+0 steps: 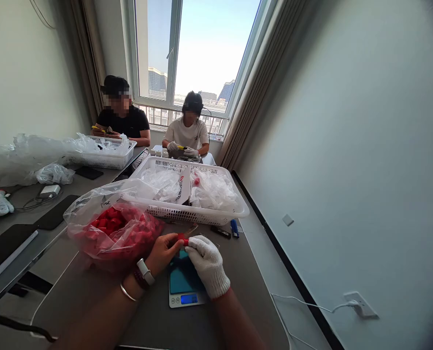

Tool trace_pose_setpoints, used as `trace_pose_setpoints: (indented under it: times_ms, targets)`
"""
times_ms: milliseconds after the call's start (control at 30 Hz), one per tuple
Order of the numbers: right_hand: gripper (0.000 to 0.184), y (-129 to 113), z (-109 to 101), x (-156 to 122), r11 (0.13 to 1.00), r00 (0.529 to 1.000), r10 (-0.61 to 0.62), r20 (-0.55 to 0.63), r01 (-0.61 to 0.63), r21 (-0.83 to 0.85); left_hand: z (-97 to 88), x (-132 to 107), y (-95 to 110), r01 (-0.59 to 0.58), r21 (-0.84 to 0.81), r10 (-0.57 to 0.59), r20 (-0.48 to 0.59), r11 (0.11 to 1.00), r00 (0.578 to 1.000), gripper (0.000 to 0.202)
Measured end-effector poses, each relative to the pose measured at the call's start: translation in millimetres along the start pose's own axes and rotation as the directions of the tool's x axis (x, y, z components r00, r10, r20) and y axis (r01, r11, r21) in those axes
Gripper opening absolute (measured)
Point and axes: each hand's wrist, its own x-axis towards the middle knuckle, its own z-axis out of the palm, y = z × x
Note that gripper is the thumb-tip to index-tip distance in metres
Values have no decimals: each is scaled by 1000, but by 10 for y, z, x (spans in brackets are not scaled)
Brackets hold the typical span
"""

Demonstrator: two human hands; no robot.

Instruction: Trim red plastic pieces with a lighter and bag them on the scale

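Just above a small digital scale (176, 302), both hands meet at a small red plastic piece (186, 242) whose exact kind I cannot make out. My left hand (165, 253), bare with a watch and bracelets at the wrist, pinches the piece from the left. In a white knit glove, my right hand (206, 260) grips its right end. The scale has a teal weighing surface and a lit blue display, partly covered by the glove. Left of my hands, an open clear plastic bag (78, 212) holds many similar red pieces (138, 233).
A white plastic basket (238, 206) with clear bags stands beyond my hands. A black object (221, 232) and a blue object (234, 228) lie before it. Two people (127, 119) (187, 129) sit across. Another basket (114, 160) stands on the left table.
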Motion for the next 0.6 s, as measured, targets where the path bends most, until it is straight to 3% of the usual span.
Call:
trace_pose_setpoints:
  times_ms: [167,267,367,467,533,600]
  targets:
    - [12,-33,-25,2,927,973,-225,54,231,-296,10,13,-21,38,-14,-38,-4,999,999,61]
    - [13,-21,-37,-2,911,971,-230,58,236,-338,22,14,-44,29,-8,-28,25,1000,999,60]
    - [10,-15,-23,-12,966,995,-101,-4,97,-241,26,5,-37,-39,56,39,7,998,999,50]
    - [14,-35,14,-25,987,987,160,3,-160,-1,28,-7,1,-91,138,92,-2,986,996,37]
    - [21,-46,38,-36,919,939,333,83,-343,197,32,-13,23,-108,169,110,-5,980,994,32]
    - [25,-37,53,-51,843,901,404,157,-433,319,37,-20,32,-115,200,119,-7,973,993,29]
